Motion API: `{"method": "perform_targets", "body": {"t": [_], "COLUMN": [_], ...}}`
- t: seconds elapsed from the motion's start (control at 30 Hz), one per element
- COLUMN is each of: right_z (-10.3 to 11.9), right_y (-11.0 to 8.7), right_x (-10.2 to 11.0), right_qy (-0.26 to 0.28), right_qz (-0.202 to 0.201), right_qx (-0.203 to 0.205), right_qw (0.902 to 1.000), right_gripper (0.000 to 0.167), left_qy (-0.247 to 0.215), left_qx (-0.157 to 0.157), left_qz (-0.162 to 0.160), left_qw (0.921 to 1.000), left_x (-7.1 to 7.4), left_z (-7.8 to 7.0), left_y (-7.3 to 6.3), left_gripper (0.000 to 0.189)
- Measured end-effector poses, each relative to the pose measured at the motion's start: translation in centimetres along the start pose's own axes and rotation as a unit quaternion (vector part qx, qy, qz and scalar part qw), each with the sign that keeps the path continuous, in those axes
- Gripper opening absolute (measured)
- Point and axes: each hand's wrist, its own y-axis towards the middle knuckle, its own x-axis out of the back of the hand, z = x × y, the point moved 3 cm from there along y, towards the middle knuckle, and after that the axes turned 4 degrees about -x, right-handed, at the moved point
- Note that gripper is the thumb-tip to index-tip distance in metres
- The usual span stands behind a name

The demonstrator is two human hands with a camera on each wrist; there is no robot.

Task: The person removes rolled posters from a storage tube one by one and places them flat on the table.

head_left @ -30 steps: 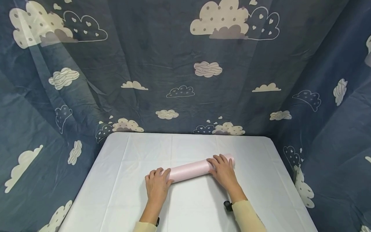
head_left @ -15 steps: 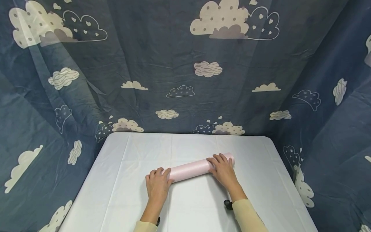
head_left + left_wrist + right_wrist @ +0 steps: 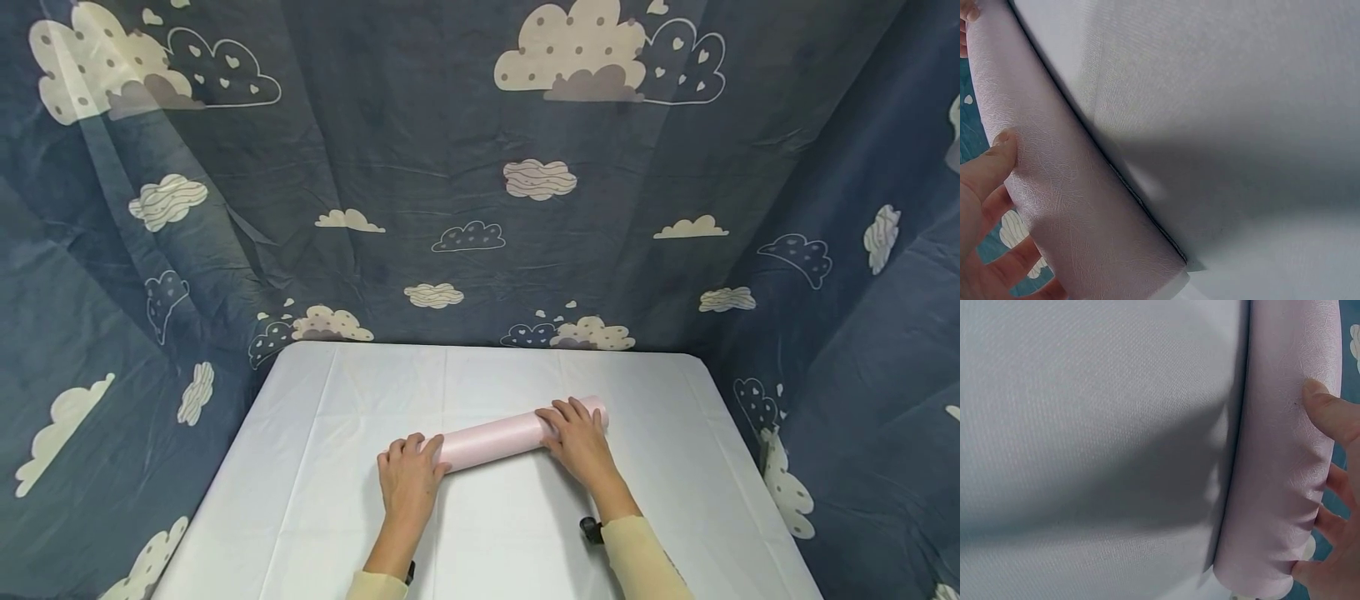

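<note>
A pale pink roll [image 3: 491,442] of leathery, finely creased sheet lies slantwise on the white table, its right end farther from me. My left hand [image 3: 408,479] grips its left end. Seen from the left wrist, the thumb [image 3: 1002,153] lies on the near side of the roll and the fingers reach over its far side. Toward the other end, my right hand [image 3: 577,442] holds it in the same way, thumb [image 3: 1329,412] on the near side, fingers curled behind. A thin dark line runs along the roll's lower edge [image 3: 1129,187] in the left wrist view.
The white-covered table [image 3: 360,392] has rounded far corners and fold creases. Dark blue curtains [image 3: 420,150] printed with clouds hang behind it and at both sides. A small black device [image 3: 591,531] sits at my right wrist, beside the pale yellow sleeve [image 3: 641,558].
</note>
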Motion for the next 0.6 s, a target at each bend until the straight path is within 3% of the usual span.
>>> {"method": "perform_targets", "body": {"t": [0.27,0.6], "right_z": [-0.3,1.0], "right_y": [-0.2,-0.3], "right_x": [0.4,2.5], "right_qy": [0.006,0.018], "right_qz": [-0.006,-0.054], "right_qx": [0.010,0.025], "right_qw": [0.9999,0.9980], "right_gripper": [0.054,0.059], "left_qy": [0.003,-0.003], "left_qx": [-0.003,-0.010], "left_qz": [-0.005,-0.002], "left_qw": [1.0000,0.9999], "left_x": [-0.3,-0.5], "left_z": [-0.2,-1.3], "left_y": [-0.1,0.1], "left_gripper": [0.050,0.050]}}
